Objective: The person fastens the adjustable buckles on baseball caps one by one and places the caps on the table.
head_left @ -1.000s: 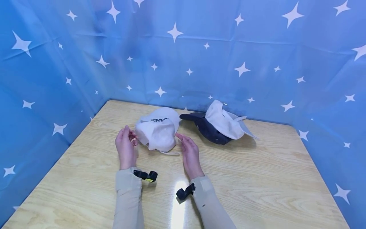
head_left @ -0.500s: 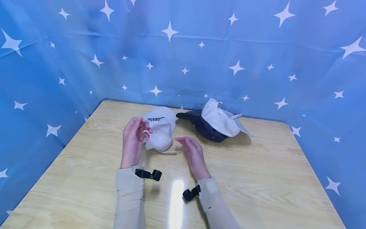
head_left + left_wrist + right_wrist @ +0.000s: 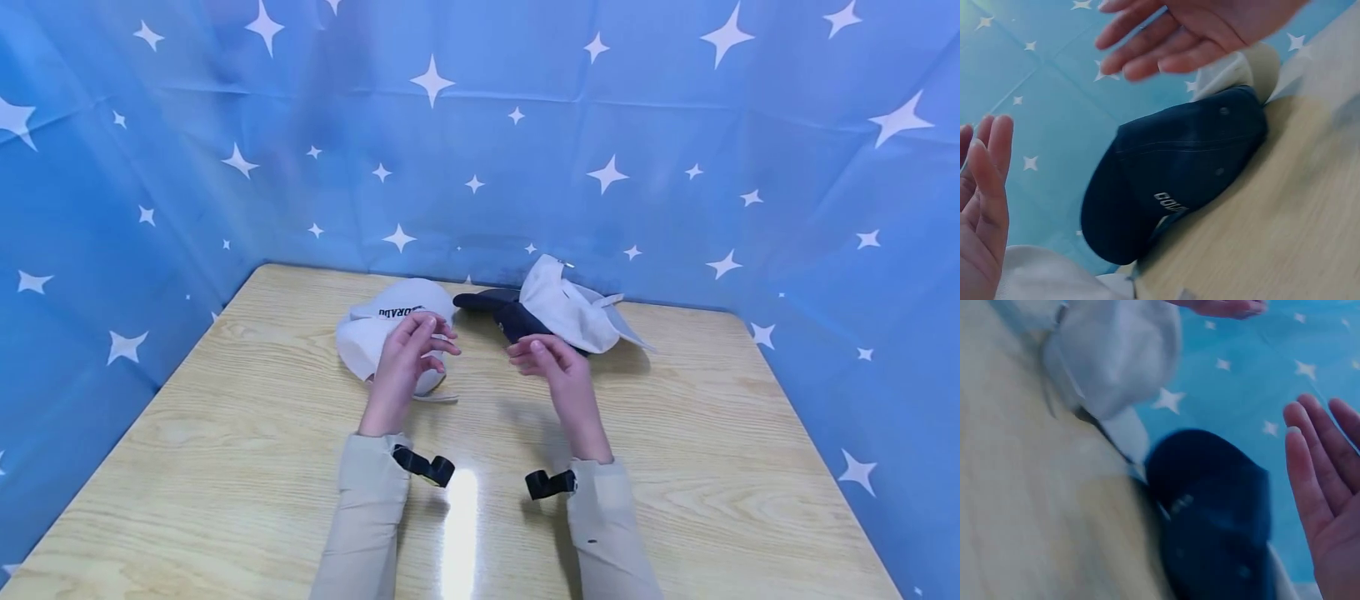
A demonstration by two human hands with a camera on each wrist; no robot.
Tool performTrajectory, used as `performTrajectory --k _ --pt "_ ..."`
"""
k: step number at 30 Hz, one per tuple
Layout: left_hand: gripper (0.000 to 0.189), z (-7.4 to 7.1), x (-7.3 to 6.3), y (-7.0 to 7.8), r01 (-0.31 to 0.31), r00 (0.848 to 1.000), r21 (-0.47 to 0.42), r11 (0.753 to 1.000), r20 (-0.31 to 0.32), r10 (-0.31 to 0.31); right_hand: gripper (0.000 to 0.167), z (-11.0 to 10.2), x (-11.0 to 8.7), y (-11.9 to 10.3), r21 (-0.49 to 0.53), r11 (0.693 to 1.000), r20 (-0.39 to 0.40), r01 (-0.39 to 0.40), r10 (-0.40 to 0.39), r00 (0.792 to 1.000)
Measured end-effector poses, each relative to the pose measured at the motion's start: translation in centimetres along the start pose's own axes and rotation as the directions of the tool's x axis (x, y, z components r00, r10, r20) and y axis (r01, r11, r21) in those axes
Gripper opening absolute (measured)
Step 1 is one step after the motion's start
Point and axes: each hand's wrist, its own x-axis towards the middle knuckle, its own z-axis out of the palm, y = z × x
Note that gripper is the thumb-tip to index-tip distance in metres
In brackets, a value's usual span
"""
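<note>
Took clock from mid-table in head view, with 12 toward star-printed blue curtain (image 3: 517,212). Located white cap (image 3: 358,343) at 11 o'clock, lying on wooden table (image 3: 225,467) with brim toward 1, strap toward 5, and dark lettering partly legible as "ORADO". Located navy cap (image 3: 513,320) at 1 o'clock, with brim pointing to 9; noted light cap (image 3: 558,304) resting on top of it, with brim pointing to 4. Found left hand (image 3: 408,354) before white cap, toward its 4 o'clock side, with fingers apart and loosely bent, grasping nothing; cannot tell whether touching. Found right hand (image 3: 555,364) facing it, toward 5 o'clock of navy cap, with fingers relaxed and nearly straight, grasping nothing; in right wrist view, seen apart from navy cap. Recorded beige sleeves (image 3: 363,533) and black wrist cameras (image 3: 551,485) on both arms. Rated right wrist view blurred.
</note>
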Motion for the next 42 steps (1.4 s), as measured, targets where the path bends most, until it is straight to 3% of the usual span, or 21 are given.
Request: performTrajectory --k 3,6,8,12,16,18,21,26,35,42 --pt "0.039 0.3 0.2 -0.6 0.033 0.999 0.009 0.999 0.009 -0.033 0.033 -1.3 0.0 -0.1 0.007 1.0 -0.094 0.013 -0.012 0.996" --pt "0.044 0.3 0.4 -1.2 0.08 0.997 0.019 0.997 0.0 -0.08 0.034 -2.8 0.0 0.4 0.03 0.999 -0.218 0.029 -0.022 0.976" --pt "0.048 0.3 0.5 -1.5 0.105 0.994 0.026 0.994 -0.01 -0.105 0.034 -3.7 0.0 0.9 0.034 0.999 -0.313 0.035 -0.022 0.949" --pt "0.05 0.1 0.5 -1.9 0.141 0.99 0.041 0.989 -0.022 -0.14 0.032 -5.2 -0.2 1.4 0.039 0.999 -0.483 -0.007 0.025 0.875" --pt "0.04 0.0 0.1 -1.3 0.177 0.984 0.064 0.982 -0.017 -0.176 0.034 -5.9 -0.8 1.2 0.051 0.994 -0.575 -0.095 0.107 0.811" --pt "0.036 0.0 -0.2 -0.8 0.191 0.981 0.076 0.979 -0.007 -0.191 0.035 -6.1 -1.0 1.1 0.049 0.989 -0.591 -0.141 0.143 0.794" --pt "0.036 0.0 -0.3 -0.6 0.201 0.979 0.095 0.975 0.006 -0.203 0.039 -6.5 -1.2 1.5 0.052 0.981 -0.585 -0.186 0.181 0.791" --pt "0.036 -0.6 0.3 -1.8 0.206 0.978 0.089 0.974 -0.009 -0.207 0.043 -7.3 -1.2 3.2 -0.008 0.964 -0.564 -0.265 0.215 0.798" --pt "0.036 -0.8 0.6 -2.7 0.197 0.98 0.105 0.975 -0.026 -0.196 0.04 -7.8 -1.1 4.6 -0.134 0.937 -0.576 -0.322 0.191 0.795" --pt "0.037 -0.7 0.6 -3.2 0.225 0.974 0.094 0.97 -0.008 -0.225 0.039 -8.1 -0.8 5.8 -0.176 0.917 -0.574 -0.359 0.2 0.794"
